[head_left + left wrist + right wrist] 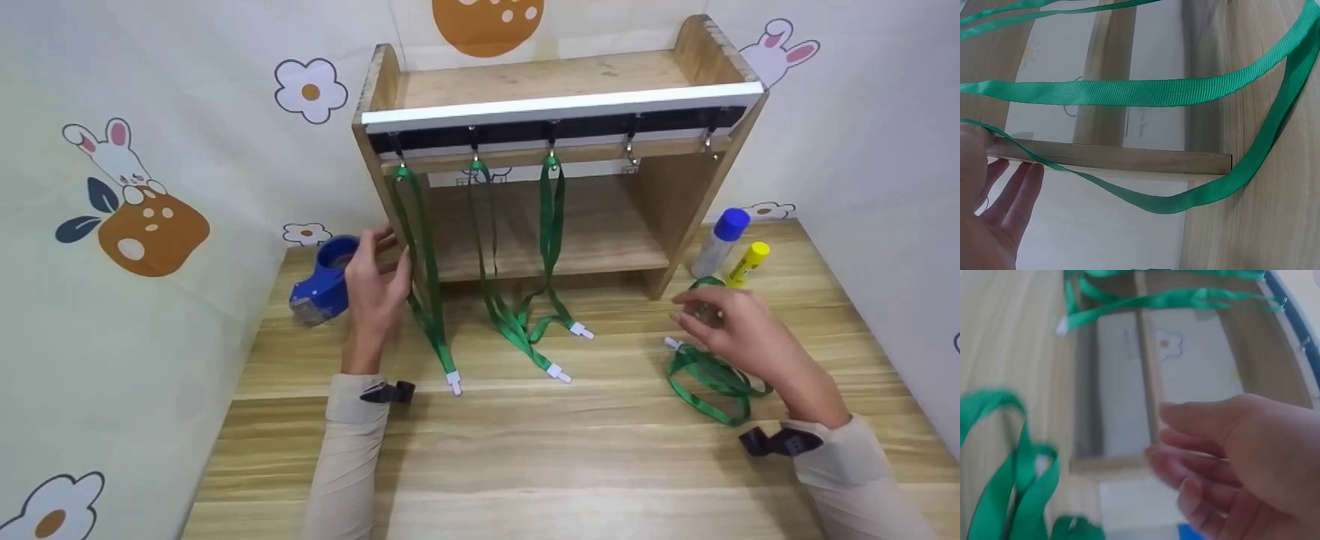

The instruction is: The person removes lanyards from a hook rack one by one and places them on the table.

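My left hand (377,281) holds the left side panel of a wooden rack (660,217), thumb in front and fingers behind the edge. In the left wrist view, a green lanyard (1129,93) hangs right beside that hand. Three green lanyards with white clips hang from the rack's hooks: one at the left (431,277), another (482,225) beside it and one on the middle hook (553,217). My right hand (750,337) hovers with loosely bent fingers above a loose bunch of green lanyards (709,386) on the table. Nothing shows between its fingers in the right wrist view.
Two hooks at the right, one of them here (631,154), carry nothing. A blue tape dispenser (322,285) sits left of the rack. A blue-capped bottle (721,244) and a yellow glue stick (748,264) stand at its right. Patterned cloth (225,150) surrounds the wooden table (525,465).
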The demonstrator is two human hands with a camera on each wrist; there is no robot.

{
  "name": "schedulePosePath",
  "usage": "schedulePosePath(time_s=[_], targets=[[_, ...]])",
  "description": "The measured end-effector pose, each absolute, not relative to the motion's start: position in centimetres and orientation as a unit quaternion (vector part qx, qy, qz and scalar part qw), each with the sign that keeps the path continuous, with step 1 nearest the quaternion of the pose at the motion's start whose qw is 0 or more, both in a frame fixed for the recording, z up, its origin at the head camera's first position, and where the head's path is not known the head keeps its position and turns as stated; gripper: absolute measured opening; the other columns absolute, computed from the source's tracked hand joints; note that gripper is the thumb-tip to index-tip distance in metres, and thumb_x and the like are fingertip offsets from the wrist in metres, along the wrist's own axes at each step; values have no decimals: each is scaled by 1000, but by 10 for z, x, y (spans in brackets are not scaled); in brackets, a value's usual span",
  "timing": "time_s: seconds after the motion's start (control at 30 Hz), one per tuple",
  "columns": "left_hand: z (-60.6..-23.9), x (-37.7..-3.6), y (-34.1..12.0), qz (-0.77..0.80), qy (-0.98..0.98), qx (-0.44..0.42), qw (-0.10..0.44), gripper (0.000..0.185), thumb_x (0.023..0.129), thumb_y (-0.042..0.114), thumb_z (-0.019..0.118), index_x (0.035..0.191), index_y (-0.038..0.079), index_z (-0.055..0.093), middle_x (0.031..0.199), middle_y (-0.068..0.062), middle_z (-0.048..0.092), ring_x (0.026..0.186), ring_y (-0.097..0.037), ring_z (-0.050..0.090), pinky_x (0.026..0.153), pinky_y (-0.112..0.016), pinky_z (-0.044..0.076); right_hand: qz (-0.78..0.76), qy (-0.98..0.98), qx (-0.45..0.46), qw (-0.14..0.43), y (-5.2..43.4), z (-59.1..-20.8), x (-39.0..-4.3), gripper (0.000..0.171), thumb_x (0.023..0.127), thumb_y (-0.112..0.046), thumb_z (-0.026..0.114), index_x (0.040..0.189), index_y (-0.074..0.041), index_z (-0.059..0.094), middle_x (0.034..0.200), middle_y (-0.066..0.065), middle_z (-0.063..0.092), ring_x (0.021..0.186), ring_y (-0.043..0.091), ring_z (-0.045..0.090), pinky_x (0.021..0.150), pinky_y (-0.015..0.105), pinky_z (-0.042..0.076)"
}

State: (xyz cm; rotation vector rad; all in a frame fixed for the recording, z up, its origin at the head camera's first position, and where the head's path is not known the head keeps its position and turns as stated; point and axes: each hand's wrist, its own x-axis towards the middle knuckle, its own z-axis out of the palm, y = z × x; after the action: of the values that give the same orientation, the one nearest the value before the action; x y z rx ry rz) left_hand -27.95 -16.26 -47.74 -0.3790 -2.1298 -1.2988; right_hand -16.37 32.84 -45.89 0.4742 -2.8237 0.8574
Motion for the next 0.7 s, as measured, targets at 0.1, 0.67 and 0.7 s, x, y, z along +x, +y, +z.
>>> schedulePosePath(time_s=[0.1,0.67,0.7], targets=[[-479,-279,-164,-490,-800,-146,314,33,102,9,74,132,-1,64,131,-17,75,118,-29,77,88,-48,69,306,-925,176,140,306,-457,-170,14,95,-7,83,109,-3,82,93,5,82,74,10,71,63,17,60],[-477,-278,-161,-483,-809,-139,305,33,103,11,73,134,2,63,134,-16,74,120,-28,77,90,-40,69,467,-851,139,196,178,-455,-219,49,92,-27,89,130,0,75,100,13,83,80,23,80,71,18,64],[-477,-279,-161,-482,-808,-141,307,33,104,11,72,134,2,63,134,-16,74,120,-28,77,90,-39,69,472,-849,134,195,173,-454,-220,48,92,-28,89,130,-1,75,97,12,83,80,23,81,71,20,65]])
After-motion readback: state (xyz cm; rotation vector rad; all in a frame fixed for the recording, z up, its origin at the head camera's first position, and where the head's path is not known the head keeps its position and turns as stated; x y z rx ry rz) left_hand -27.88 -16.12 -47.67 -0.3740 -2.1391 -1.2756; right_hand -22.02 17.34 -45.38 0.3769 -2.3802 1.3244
